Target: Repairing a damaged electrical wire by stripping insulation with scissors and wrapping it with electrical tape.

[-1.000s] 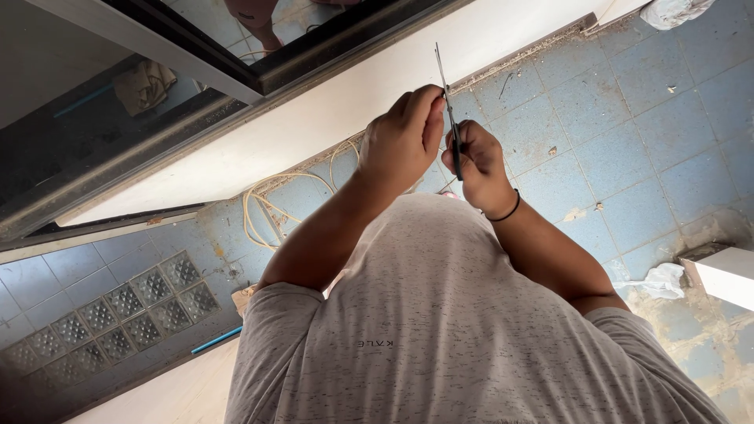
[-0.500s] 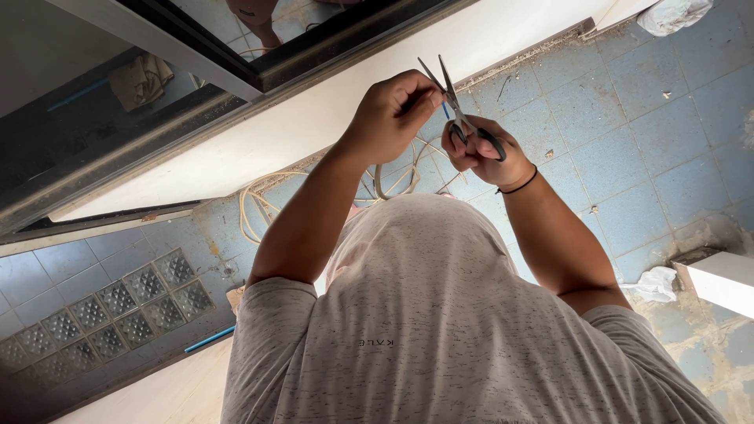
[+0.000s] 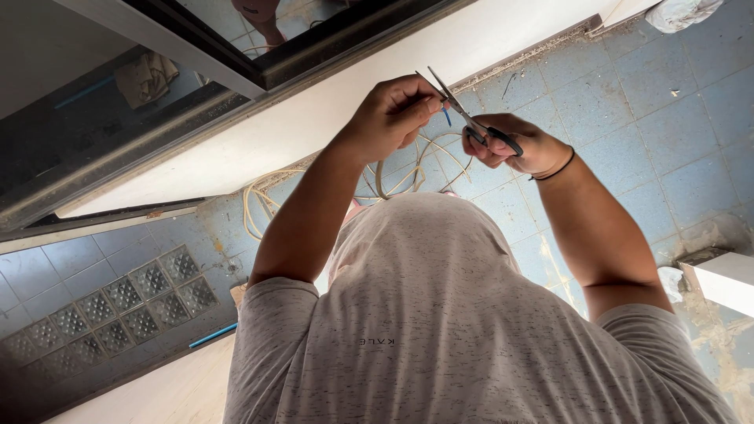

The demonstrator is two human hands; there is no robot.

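My left hand [image 3: 389, 114] pinches a thin wire with a blue tip [image 3: 446, 116] between thumb and fingers. My right hand [image 3: 514, 145], a black band on its wrist, grips the black handles of a pair of scissors [image 3: 459, 106]. The blades are parted, point up and left, and lie against the blue wire tip just beside my left fingers. Both hands are raised in front of my grey speckled shirt [image 3: 440, 330]. White cable [image 3: 393, 177] loops down from the hands to the floor below.
A coil of white cable [image 3: 255, 204] lies on the blue tiled floor [image 3: 644, 118] along a white wall [image 3: 314, 118]. Glass blocks [image 3: 118, 302] are at lower left, a white ledge [image 3: 726, 279] at right, and a crumpled white bag [image 3: 679, 12] at top right.
The scissors went from upright and nearly closed to parted and tilted left onto the blue wire tip. My hands have drawn slightly apart, and the view has shifted a little.
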